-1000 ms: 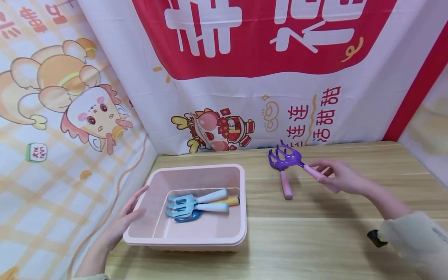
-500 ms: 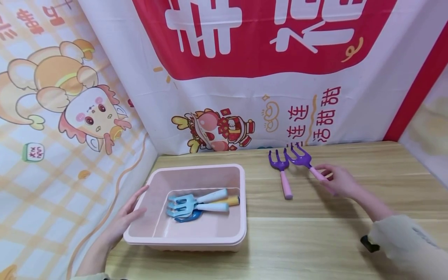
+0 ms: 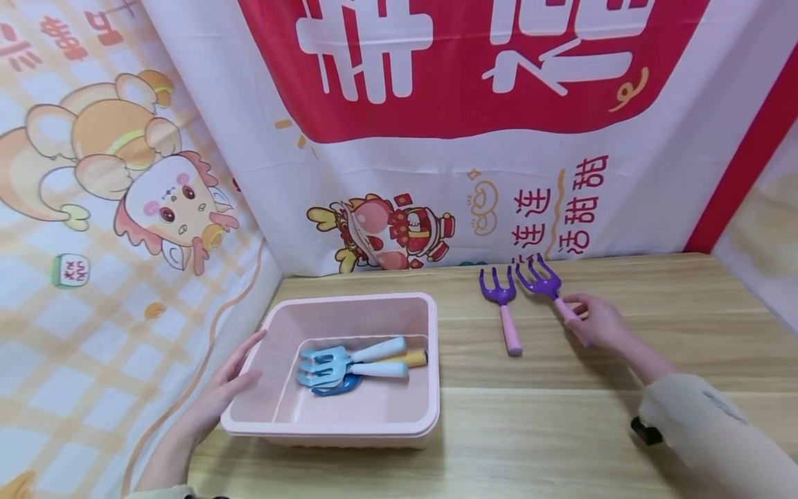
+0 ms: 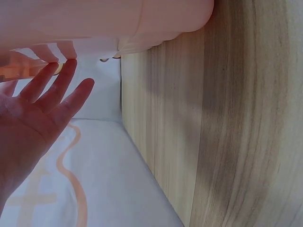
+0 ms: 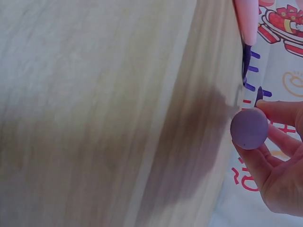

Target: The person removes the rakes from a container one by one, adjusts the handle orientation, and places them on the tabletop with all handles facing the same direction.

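In the head view my right hand [image 3: 597, 322] pinches the pink handle of a purple garden hand fork [image 3: 544, 285] between thumb and fingers. The handle's round end [image 5: 249, 128] faces the right wrist camera. A matching purple fork [image 3: 499, 294] lies on the table just to its left, handle toward me. My left hand [image 3: 227, 381] rests at the left rim of a pale pink plastic bin [image 3: 349, 428]. In the left wrist view its fingers [image 4: 61, 85] are extended against the bin's wall. Inside the bin lie two light blue hand forks [image 3: 327, 367] with pale handles.
Under the light blue forks are a dark blue tool part [image 3: 337, 386] and a yellow handle [image 3: 411, 357], partly hidden. The wooden table [image 3: 530, 436] ends at a printed cloth backdrop [image 3: 386, 159] behind and another cloth [image 3: 143, 333] at left.
My right hand has moved the held purple fork to the right and down beside the other fork, so the two no longer overlap in view. My left hand and the bin have stayed put.
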Tool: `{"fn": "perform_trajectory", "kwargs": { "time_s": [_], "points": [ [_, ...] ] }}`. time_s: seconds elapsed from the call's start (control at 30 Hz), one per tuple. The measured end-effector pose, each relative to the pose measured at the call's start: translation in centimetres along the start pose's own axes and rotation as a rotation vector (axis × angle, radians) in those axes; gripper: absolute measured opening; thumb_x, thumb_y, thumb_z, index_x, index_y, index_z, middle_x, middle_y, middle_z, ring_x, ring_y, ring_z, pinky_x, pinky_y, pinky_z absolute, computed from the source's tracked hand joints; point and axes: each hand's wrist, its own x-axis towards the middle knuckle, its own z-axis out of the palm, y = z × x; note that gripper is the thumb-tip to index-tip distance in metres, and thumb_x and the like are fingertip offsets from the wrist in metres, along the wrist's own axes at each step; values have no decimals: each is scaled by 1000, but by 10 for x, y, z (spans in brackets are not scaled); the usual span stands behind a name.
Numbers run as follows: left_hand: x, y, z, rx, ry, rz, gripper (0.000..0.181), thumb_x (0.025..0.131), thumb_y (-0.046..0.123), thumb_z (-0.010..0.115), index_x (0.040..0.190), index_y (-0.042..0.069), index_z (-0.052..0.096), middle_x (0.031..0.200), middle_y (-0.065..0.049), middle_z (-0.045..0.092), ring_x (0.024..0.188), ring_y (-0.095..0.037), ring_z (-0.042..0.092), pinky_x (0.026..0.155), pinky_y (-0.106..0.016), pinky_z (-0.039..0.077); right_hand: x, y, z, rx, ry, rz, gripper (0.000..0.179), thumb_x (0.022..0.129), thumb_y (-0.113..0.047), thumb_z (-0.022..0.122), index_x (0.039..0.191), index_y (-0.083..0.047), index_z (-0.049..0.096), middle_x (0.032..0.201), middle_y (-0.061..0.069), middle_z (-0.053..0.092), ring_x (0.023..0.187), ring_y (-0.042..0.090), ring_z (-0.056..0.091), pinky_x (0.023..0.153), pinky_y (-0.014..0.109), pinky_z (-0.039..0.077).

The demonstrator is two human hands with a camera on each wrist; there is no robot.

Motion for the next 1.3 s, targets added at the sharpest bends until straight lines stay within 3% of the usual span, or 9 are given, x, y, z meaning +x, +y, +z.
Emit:
{"fn": "perform_trajectory", "kwargs": {
  "time_s": [0.23,0.53,0.87,1.3],
  "points": [
    [0,2,2,-1,1,9,62,102,6,46,156,16,19,145,9,34,118,0,45,87,-20,44,5,3,4,-27,9,34,53,88,-6,62,134,12,43,107,33,58,76,27,61,59,32,53],
    [0,2,2,-1,1,13,61,102,6,45,156,15,19,142,13,36,116,-1,46,86,-22,46,6,-5,8,-43,11,45,52,88,-6,63,132,13,45,102,31,61,71,24,61,57,32,52],
    [0,1,-2,-15,-18,-19,61,103,8,44,157,16,16,143,15,34,116,-1,47,84,-28,49,8,-5,14,-62,-2,25,54,84,-10,71,128,11,47,103,29,61,83,32,60,70,40,51],
    [-2,4,0,-22,-18,-9,61,102,7,44,157,15,16,143,17,35,117,-1,47,84,-27,49,11,-6,19,-39,5,36,55,82,-12,74,126,9,47,101,27,61,81,31,59,68,37,50]
  ]
}}
